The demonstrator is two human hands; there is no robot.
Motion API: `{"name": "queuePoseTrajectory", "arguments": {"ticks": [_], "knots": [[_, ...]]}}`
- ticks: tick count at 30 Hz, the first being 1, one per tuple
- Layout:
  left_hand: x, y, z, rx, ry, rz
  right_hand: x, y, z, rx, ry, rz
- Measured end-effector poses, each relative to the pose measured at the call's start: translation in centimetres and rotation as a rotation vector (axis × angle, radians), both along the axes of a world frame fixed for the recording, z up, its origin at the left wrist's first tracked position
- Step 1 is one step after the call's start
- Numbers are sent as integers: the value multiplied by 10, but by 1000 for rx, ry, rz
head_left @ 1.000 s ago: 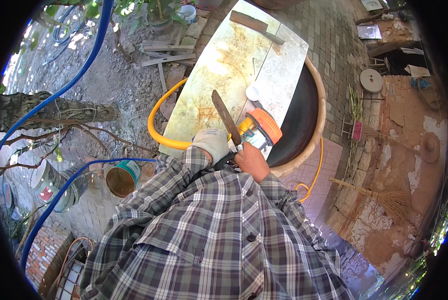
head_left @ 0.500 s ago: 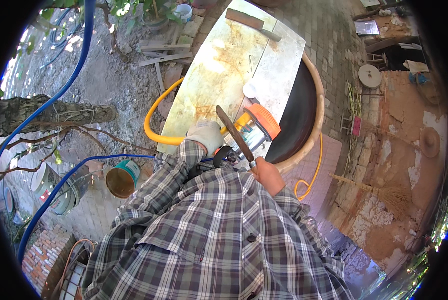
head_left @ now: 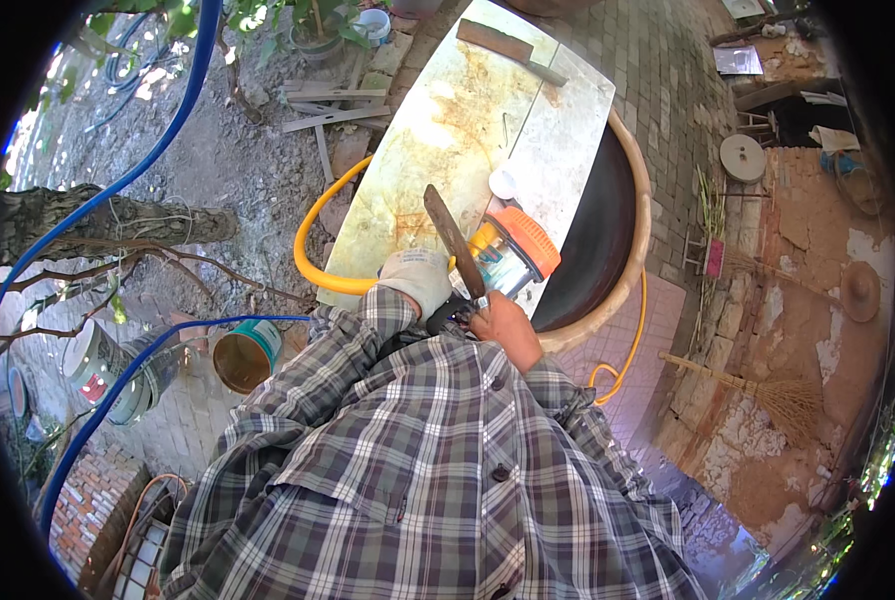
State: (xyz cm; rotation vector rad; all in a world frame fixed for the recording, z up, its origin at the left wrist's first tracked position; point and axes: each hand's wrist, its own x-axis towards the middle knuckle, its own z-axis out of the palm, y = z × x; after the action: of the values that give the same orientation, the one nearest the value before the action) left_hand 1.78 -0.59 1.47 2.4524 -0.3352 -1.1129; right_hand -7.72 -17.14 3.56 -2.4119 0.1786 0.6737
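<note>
My left hand [head_left: 417,277], in a white work glove, closes round the yellow hose [head_left: 334,281] near its end. Just right of it lies a pump [head_left: 509,262] with an orange slotted cap and a shiny body, joined to a yellow fitting. Bare, my right hand [head_left: 511,328] is wrapped round the near end of a long, brown, flat tool [head_left: 452,237], which slants up and left across the pump. Whether it is a blade or a file I cannot tell. Dark parts below the glove are mostly hidden by my hands and shirt.
Stained white boards [head_left: 448,130] lie over a large dark vat [head_left: 606,225] with a pale rim. They carry a brown block [head_left: 495,41] and a small white cup [head_left: 504,184]. Left are a blue hose [head_left: 148,170] and teal bucket [head_left: 249,355]; right, a straw broom [head_left: 780,392].
My right hand has moved left and slightly up, closer to the glove, carrying the brown tool with it. The gloved hand stays at the hose, and the pump has barely shifted.
</note>
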Motion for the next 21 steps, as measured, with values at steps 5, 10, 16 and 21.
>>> {"name": "queuePoseTrajectory", "arguments": {"ticks": [5,10,16,21], "knots": [[-2,-1,-1,5,0,15,-1,-1,0,-21,11,-4],[18,8,-7,56,74,115,-13,-19,15,-19,20,22],[18,11,-1,44,83,78,-23,-27,30,-28,28,52],[7,-2,10,14,51,6,-12,-14,26,15,-8,6]]}}
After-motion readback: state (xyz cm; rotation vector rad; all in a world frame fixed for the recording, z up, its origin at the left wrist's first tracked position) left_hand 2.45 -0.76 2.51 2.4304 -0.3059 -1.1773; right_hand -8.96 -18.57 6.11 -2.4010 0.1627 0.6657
